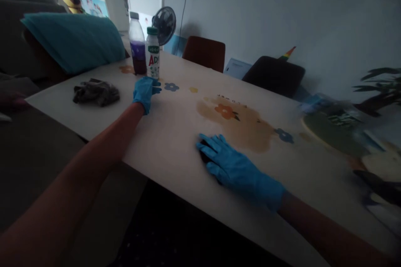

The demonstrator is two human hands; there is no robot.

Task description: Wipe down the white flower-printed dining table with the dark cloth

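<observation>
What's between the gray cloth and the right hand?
In the head view, the left forearm crosses between the gray cloth and the right hand, followed by white tabletop.

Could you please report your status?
Right grip over dark object. Left grip by white bottle, contact unclear. Brown patch beyond right grip; bottle apart from it.

A pale table (169,142) printed with flowers fills much of the view. A crumpled grey cloth (97,92) lies near its left end, and beyond it a tall bottle (138,48) and a white bottle (153,57) with a green cap stand upright side by side. A brown patch (253,135) spreads around an orange flower (224,111). Nearer the front edge lies a dark thing (205,157) (mostly hidden under the right gloved hand (230,166)). The clutter at the right end is blurred.
</observation>
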